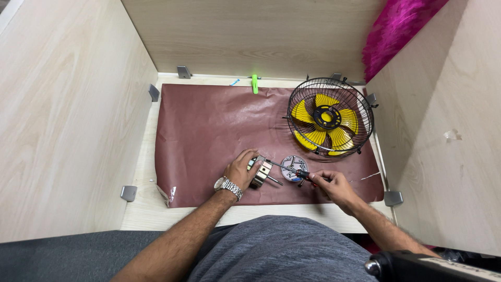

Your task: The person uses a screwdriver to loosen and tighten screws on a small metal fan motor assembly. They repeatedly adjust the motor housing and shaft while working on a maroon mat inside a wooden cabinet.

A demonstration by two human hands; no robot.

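Observation:
My left hand (241, 169), with a metal watch on the wrist, grips a small silver fan motor (262, 172) on the brown paper mat (209, 130). My right hand (331, 184) holds a screwdriver (292, 169) with a red and black handle; its shaft points left, with the tip at the motor. A round grey motor cover plate (295, 165) lies flat on the mat just behind the screwdriver, between my two hands.
A yellow-bladed fan in a black wire cage (330, 117) lies at the mat's far right corner. A green clip (254, 83) sits at the mat's back edge. Wooden walls enclose the desk on three sides. Pink fluffy material (399, 28) hangs at the upper right.

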